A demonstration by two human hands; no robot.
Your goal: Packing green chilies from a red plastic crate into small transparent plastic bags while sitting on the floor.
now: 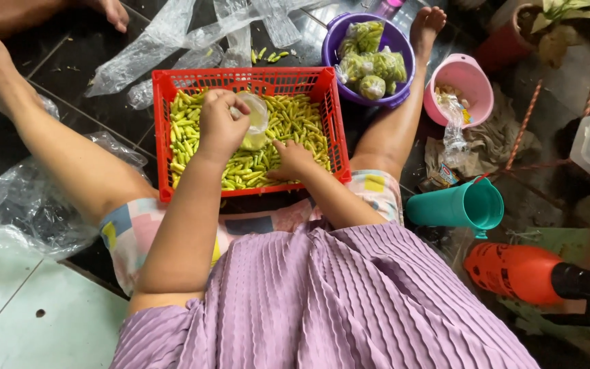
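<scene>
A red plastic crate [162, 137] full of small green-yellow chili peppers [302, 123] sits on the floor between my legs. My left hand [218, 126] holds a small clear plastic bag [257, 123] partly filled with peppers, above the crate's middle. Just to its right, my right hand [293, 160] rests palm down on the peppers, fingers closing on some of them.
A purple bowl [333, 41] with several filled pepper bags stands behind the crate. A pink bowl [476, 82], a teal jug [459, 205] and an orange sprayer [520, 273] lie at the right. Clear plastic bags [145, 51] are strewn at the back and left. Another person's foot [110, 10] is at the top left.
</scene>
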